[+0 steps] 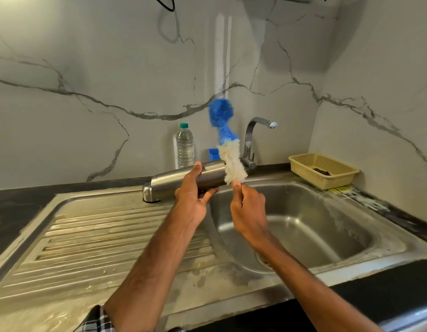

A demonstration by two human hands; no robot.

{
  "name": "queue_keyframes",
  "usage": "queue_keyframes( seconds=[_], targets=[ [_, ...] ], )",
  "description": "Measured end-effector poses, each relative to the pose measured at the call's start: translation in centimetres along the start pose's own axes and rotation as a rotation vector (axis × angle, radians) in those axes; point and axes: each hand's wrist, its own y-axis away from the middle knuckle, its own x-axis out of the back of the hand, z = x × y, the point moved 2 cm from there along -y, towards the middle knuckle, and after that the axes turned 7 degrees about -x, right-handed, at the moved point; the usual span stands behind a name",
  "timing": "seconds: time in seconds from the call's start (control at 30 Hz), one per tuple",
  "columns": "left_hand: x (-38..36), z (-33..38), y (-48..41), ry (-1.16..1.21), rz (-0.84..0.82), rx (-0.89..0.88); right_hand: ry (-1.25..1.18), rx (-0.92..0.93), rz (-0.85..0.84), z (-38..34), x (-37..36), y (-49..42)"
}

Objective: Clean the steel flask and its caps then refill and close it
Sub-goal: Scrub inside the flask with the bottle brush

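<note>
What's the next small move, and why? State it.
Probably tilt the brush and feed its blue tip into the flask: the right hand holds it upright outside the flask's right end, while the left hand grips the flask sideways over the sink.

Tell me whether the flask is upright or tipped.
Tipped: the flask lies nearly level, gripped around its middle by the left hand, while the right hand holds the brush at its right end.

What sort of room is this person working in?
Probably a home kitchen: a steel sink with a ribbed drainboard is set into a dark counter, a chrome tap stands behind the basin, and a marble-look wall backs it.
</note>
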Motion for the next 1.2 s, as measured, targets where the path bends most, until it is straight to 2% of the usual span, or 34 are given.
queue_keyframes(
  seconds=[0.17,0.27,0.37,0.53,0.63,0.8,1.0,1.07,1.2],
  targets=[
    [-0.2,0.3,0.5,0.039,-0.057,0.078,0.029,0.158,0.094,0.6,-0.2,-1.7],
    [0.1,0.9,0.4,0.076,-0.038,0.095,0.027,0.19,0.054,1.1,-0.1,-0.8],
    [0.5,1.5,0.0,0.069,-0.031,0.063,0.047,0.168,-0.017,1.7,0.1,0.3],
    [0.7,1.3,-0.1,-0.11,-0.057,-0.064,-0.022,0.034,0.054,-0.3,-0.2,-2.0],
    [1.0,2.2,-0.6,-0.257,-0.068,-0.189,-0.005,0.021,-0.003,0.6,0.5,-2.5],
    [0.1,2.7,-0.5,-0.514,-0.116,-0.403,-0.171,0.029,-0.043,1.2,2.3,-4.3],
    [-1.4,4.3,0.0,-1.135,-0.293,-1.013,-0.529,-0.068,-0.161,1.6,4.9,-5.8],
    [-0.8,4.4,-0.3,-1.359,-0.341,-1.17,-0.581,-0.078,-0.189,2.3,5.3,-5.6],
    [1.8,3.9,-0.9,-1.638,-0.394,-1.249,-0.62,-0.062,-0.252,2.8,5.0,-4.4]
  ],
)
